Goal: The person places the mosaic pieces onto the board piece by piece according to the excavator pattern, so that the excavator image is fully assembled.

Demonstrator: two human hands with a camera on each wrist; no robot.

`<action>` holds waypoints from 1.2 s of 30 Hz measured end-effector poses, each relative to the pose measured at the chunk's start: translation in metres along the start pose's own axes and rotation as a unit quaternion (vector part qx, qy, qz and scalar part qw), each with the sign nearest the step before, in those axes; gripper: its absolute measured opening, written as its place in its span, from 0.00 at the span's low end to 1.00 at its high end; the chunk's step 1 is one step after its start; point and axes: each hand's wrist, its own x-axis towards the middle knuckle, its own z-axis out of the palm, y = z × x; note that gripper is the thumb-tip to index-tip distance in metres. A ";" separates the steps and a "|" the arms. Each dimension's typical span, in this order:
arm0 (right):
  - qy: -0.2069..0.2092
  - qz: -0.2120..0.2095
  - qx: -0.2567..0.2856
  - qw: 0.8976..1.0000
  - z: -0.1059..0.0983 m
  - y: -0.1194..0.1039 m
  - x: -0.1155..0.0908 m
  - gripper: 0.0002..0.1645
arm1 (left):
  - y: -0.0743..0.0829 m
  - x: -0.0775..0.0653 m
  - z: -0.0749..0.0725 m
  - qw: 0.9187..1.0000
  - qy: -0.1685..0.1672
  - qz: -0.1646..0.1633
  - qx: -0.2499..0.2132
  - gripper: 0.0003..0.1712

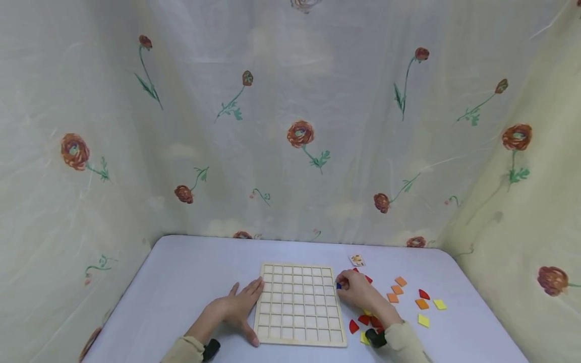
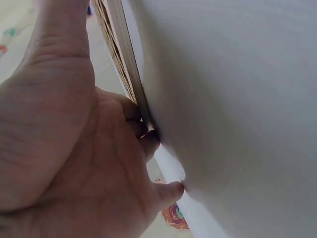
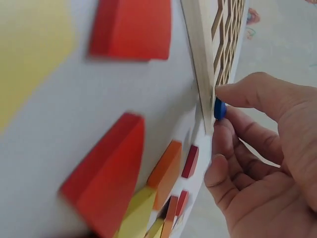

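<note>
A pale wooden grid board [image 1: 299, 344] with many square cells lies on the white table. Along its left edge rests my left hand [image 1: 238, 306], fingers spread, thumb near the lower left corner. The left wrist view shows the fingers [image 2: 151, 141] against the board's side [image 2: 130, 59]. Beside the board's upper right edge, my right hand [image 1: 356, 290] pinches a small blue piece [image 1: 338, 286] between thumb and finger. In the right wrist view the blue piece [image 3: 219, 109] sits in the fingertips close to the wooden frame [image 3: 198, 54].
Right of the board lie several red quarter-round pieces [image 1: 353, 326], orange squares [image 1: 392, 298] and yellow squares [image 1: 423, 320], some under the right forearm. A small printed card [image 1: 357, 260] lies at the back. A flowered curtain [image 1: 281, 176] hangs behind the table [image 1: 190, 267].
</note>
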 end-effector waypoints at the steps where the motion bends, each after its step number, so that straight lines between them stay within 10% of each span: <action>1: -0.001 -0.006 0.003 1.000 0.001 -0.002 0.001 0.11 | 0.000 0.000 0.000 1.000 0.002 0.002 0.001 0.81; 12: -0.052 -0.053 -0.008 0.997 0.003 -0.018 0.006 0.05 | 0.001 -0.002 -0.001 1.000 0.007 0.005 -0.002 0.82; 36: -0.026 -0.009 0.023 0.999 0.011 -0.027 0.008 0.07 | 0.005 -0.002 -0.002 1.000 0.009 0.008 0.009 0.82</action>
